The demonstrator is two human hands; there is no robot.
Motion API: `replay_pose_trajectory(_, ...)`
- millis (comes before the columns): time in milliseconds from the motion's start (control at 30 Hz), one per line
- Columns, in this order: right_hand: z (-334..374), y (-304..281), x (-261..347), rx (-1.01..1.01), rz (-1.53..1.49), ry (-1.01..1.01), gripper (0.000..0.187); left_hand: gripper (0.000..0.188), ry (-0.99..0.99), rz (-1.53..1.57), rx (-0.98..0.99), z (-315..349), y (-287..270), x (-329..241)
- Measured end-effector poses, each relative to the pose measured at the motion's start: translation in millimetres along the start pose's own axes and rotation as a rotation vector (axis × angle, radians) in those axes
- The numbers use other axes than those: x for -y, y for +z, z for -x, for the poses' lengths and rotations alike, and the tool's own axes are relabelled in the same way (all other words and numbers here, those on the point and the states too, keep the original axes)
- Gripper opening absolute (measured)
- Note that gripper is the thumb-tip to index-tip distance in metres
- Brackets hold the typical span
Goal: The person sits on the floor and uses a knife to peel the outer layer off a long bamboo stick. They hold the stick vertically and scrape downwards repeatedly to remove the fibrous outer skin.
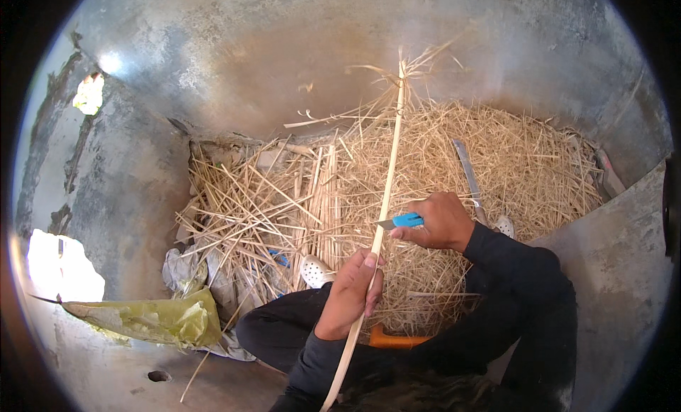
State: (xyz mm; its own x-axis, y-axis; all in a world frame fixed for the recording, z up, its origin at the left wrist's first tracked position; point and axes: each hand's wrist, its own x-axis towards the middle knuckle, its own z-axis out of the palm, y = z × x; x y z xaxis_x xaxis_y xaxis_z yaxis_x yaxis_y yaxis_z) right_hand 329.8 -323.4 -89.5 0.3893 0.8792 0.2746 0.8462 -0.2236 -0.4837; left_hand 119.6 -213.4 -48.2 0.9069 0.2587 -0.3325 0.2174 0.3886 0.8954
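My left hand [352, 288] is closed around a long pale strip of split wood or bamboo [391, 167], which runs from my lap up toward the far wall. Thin curled shavings [408, 73] hang from its far end. Just above that grip, my right hand [441, 224] is closed on a knife with a blue handle [406, 220]. Its short blade lies against the strip's right edge. Most of the knife's handle is hidden in my fist.
A heap of shavings [511, 157] spreads ahead, with a long-bladed knife [466, 172] lying on it. Thin sticks [245, 206] pile up at the left. An orange curved object [397, 338] lies near my lap. A yellow-green sack [149, 318] sits left; grey walls [269, 50] surround me.
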Motion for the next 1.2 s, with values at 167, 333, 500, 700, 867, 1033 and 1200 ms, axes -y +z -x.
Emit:
replay_pose_trajectory(167,-5.6,7.6,-20.6,-0.024,-0.014,0.125,0.083,0.024,0.007,0.136,0.044,8.7,13.8,2.1)
replay_pose_trajectory(333,-15.6,13.7,-25.9,-0.126,0.101,0.068,0.083,0.02,0.019,0.195,0.082,15.7,10.3,3.8)
replay_pose_trajectory(500,-16.1,20.8,-38.0,-0.125,0.086,0.034,0.083,0.02,-0.011,0.2,0.042,21.1,11.9,5.6)
replay_pose_trajectory(700,-21.3,6.8,-29.7,-0.088,0.04,0.023,0.083,0.021,-0.017,0.215,0.031,25.1,17.8,6.3)
replay_pose_trajectory(867,-38.9,4.8,-66.1,-0.202,0.145,0.162,0.08,0.021,-0.029,0.249,0.04,27.1,21.8,11.3)
replay_pose_trajectory(1033,-42.8,-25.5,-94.6,-0.181,0.173,0.237,0.079,0.021,-0.079,0.242,0.112,42.2,22.5,15.5)
replay_pose_trajectory(1200,-51.8,-27.6,-140.2,-0.351,0.267,0.397,0.077,0.023,-0.082,0.008,0.06,39.8,27.7,19.9)
